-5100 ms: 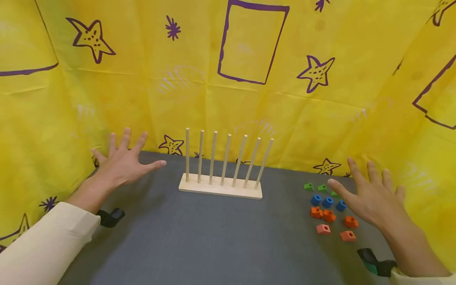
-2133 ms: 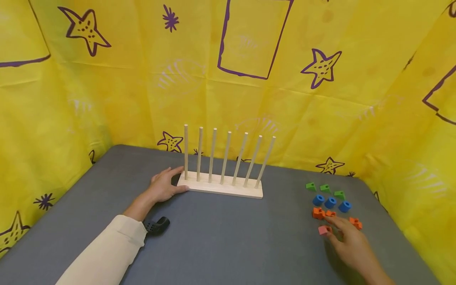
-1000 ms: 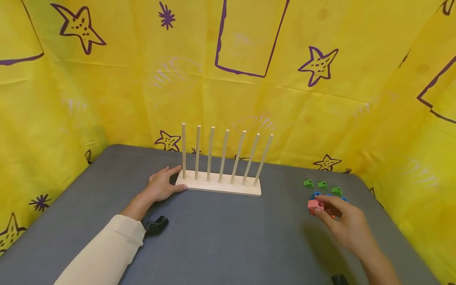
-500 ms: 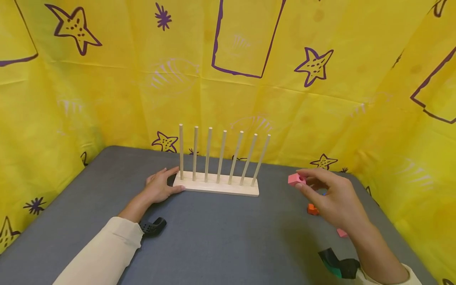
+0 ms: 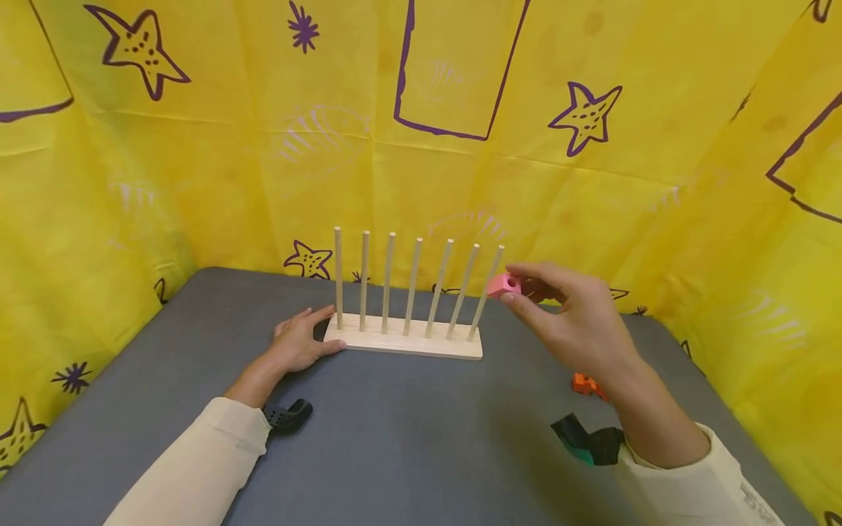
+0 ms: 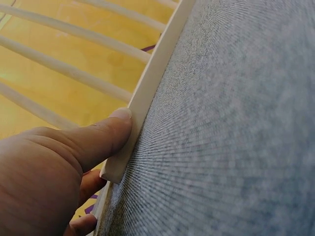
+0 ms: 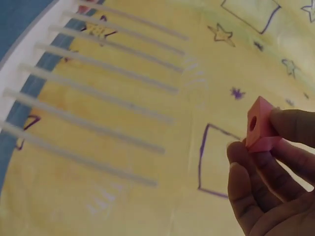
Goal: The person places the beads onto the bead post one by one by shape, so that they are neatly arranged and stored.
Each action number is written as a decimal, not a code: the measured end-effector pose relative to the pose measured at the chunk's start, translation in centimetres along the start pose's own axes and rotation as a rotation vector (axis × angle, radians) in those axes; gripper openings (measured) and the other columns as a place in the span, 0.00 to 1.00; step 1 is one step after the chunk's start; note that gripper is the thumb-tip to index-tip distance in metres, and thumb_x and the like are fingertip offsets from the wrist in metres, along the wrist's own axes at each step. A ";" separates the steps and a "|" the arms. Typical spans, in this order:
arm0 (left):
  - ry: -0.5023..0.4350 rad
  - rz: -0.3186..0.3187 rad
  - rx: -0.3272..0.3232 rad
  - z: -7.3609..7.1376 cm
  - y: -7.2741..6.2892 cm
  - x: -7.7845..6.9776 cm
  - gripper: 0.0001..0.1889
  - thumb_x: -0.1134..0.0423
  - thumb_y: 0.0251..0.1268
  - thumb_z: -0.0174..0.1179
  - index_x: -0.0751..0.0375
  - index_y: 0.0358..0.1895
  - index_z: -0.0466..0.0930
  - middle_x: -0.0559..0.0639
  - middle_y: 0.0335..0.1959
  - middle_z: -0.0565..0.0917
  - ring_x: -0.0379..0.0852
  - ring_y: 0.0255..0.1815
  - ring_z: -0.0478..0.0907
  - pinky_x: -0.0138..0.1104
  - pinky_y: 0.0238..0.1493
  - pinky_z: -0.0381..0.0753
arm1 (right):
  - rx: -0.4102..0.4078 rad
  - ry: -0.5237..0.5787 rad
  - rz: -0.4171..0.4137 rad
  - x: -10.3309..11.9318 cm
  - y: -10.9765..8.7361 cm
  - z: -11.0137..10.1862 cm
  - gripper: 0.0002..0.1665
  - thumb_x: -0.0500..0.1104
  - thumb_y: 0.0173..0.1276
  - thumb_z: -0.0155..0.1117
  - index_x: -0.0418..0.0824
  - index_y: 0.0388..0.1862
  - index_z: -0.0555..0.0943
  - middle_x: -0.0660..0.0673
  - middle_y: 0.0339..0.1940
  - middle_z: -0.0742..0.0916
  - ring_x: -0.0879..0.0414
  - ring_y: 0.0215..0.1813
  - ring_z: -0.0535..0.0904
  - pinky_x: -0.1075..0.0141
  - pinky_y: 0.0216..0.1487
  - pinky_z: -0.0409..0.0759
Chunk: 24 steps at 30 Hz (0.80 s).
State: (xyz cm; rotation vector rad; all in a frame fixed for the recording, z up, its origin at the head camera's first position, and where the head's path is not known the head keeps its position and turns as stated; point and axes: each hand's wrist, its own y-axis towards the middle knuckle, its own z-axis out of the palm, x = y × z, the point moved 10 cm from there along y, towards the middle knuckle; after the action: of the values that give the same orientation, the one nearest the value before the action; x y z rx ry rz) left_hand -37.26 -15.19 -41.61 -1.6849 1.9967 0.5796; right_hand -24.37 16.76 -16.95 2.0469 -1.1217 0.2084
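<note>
A wooden peg stand with a row of several upright rods stands on the grey table. At its left end, my left hand grips the base. The left wrist view shows the thumb on the base's front edge and fingertips partly hidden behind it. My right hand pinches a pink block with a round hole, held in the air beside the upper part of the rightmost rod. In the right wrist view the pink block sits between thumb and fingers, apart from the rods.
Orange blocks lie on the table at the right, partly covered by my right forearm. The green and blue blocks are hidden behind that hand. A yellow patterned cloth hangs behind and at both sides of the grey table.
My left hand came in to the stand's left end and holds it there. My right hand picked up a pink block from the right side and carried it up and left to the rods.
</note>
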 end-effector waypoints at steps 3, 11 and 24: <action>-0.002 0.006 0.006 0.1 0.1 -0.2 0.43 0.48 0.59 0.67 0.62 0.73 0.60 0.68 0.68 0.65 0.68 0.72 0.47 0.62 0.64 0.38 | 0.000 0.043 -0.025 1.0 1.3 0.4 0.20 0.36 0.61 0.72 0.37 0.53 0.83 0.49 0.40 0.86 0.58 0.37 0.81 0.72 0.38 0.78; -0.009 0.004 0.013 0.1 -0.1 -0.1 0.42 0.49 0.59 0.67 0.63 0.73 0.60 0.66 0.69 0.65 0.67 0.73 0.48 0.61 0.64 0.38 | 0.019 0.170 -0.053 2.7 4.6 2.8 0.17 0.37 0.63 0.69 0.35 0.51 0.84 0.47 0.42 0.86 0.57 0.41 0.80 0.66 0.42 0.79; -0.012 -0.004 0.028 0.4 0.2 -0.1 0.44 0.45 0.58 0.67 0.62 0.73 0.60 0.66 0.68 0.65 0.66 0.72 0.48 0.60 0.64 0.39 | 0.026 0.355 -0.055 4.2 8.8 6.9 0.19 0.37 0.65 0.68 0.35 0.54 0.82 0.47 0.43 0.86 0.56 0.40 0.80 0.61 0.42 0.79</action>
State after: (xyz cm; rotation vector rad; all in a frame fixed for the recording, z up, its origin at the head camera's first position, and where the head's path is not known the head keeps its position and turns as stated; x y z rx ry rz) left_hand -37.42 -14.91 -41.86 -1.6653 1.9836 0.5567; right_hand -30.10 6.50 -14.79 1.9620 -0.8456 0.5385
